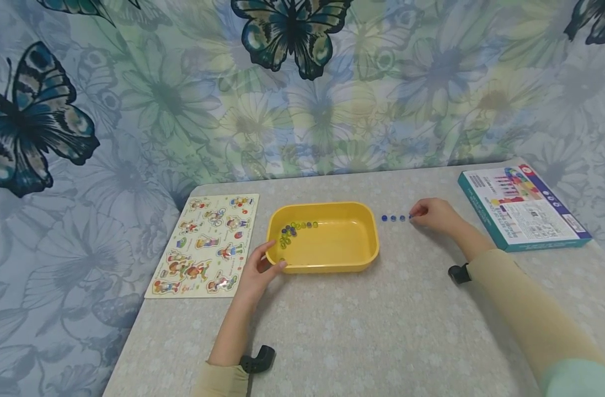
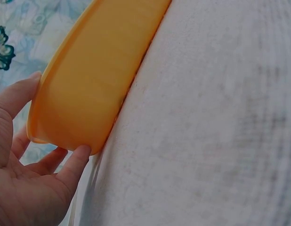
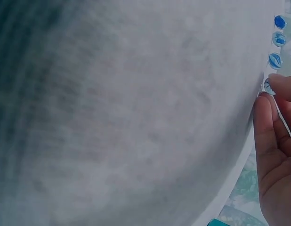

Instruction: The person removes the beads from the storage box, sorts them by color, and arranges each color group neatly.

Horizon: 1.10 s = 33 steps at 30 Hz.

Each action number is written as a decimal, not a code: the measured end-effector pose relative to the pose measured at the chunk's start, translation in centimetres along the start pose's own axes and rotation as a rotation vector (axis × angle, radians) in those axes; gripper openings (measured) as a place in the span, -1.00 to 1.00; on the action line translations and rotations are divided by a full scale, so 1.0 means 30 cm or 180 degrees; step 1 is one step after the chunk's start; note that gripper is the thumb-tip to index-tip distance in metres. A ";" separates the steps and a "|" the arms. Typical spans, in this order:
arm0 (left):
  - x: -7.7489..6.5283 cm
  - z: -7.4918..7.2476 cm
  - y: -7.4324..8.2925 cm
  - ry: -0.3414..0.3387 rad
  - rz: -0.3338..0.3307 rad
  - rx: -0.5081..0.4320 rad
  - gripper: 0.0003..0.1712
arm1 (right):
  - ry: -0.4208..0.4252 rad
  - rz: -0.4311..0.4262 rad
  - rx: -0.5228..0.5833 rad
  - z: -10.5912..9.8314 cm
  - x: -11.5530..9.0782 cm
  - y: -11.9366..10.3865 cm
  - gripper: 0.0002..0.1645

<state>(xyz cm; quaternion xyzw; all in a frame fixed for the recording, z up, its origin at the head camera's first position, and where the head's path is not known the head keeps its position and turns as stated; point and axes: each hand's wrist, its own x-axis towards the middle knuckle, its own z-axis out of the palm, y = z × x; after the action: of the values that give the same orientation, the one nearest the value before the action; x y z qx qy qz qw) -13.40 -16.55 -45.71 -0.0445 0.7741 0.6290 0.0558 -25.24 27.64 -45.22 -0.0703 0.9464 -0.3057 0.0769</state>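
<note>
My left hand (image 1: 256, 271) grips the near left corner of a yellow plastic tray (image 1: 327, 266), with fingertips on its rim and side wall. In the left wrist view the tray's outer wall (image 2: 89, 80) shows between thumb and fingers. Green and blue glass marbles (image 1: 288, 229) lie inside it, toward the left. To the tray's right, my right hand (image 1: 433, 214) pinches a blue-streaked clear marble (image 3: 268, 86) between thumb and finger, close to the tabletop. It sits at the right end of a row with three other blue marbles (image 1: 394, 218).
A cream board with cartoon figures (image 1: 203, 242) lies left of the tray. At the back right is a flat teal-edged box (image 1: 525, 209) with printing on top. Butterfly-patterned fabric (image 1: 332, 121) hangs behind the table (image 1: 352, 331).
</note>
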 end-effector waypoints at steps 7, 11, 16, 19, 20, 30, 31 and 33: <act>0.004 0.001 -0.001 0.0013 -0.0018 0.0037 -0.31 | -0.0049 0.0059 -0.0023 -0.002 -0.002 -0.008 -0.82; 0.006 0.001 -0.004 -0.0001 -0.0019 0.0022 -0.30 | -0.0050 0.0050 -0.0015 -0.004 -0.008 -0.018 -0.82; 0.005 0.005 -0.004 -0.0029 0.0026 -0.0061 -0.29 | -0.0043 0.0064 -0.0067 -0.003 -0.012 -0.017 -0.81; 0.005 0.007 -0.004 -0.0056 0.0050 -0.0142 -0.29 | -0.0052 0.0081 -0.0095 -0.003 -0.013 -0.015 -0.77; 0.005 0.007 -0.004 -0.0070 0.0058 -0.0158 -0.29 | -0.0062 0.0095 -0.0096 -0.003 -0.014 -0.015 -0.76; 0.007 0.004 -0.009 -0.0046 0.0077 -0.0080 -0.28 | -0.0176 0.0062 -0.0099 -0.049 -0.028 -0.036 -0.68; 0.008 0.002 -0.011 -0.0048 0.0079 -0.0072 -0.28 | -0.0144 0.0028 -0.0104 -0.057 -0.029 -0.045 -0.68; 0.009 0.000 -0.013 -0.0049 0.0072 -0.0071 -0.29 | -0.0066 -0.0063 -0.0106 -0.069 -0.029 -0.065 -0.67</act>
<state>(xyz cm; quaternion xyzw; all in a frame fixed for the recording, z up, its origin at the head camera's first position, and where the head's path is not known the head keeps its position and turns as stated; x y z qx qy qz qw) -13.60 -16.64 -46.11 -0.0316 0.7671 0.6385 0.0541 -24.61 27.42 -42.31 -0.0842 0.9498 -0.2899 0.0825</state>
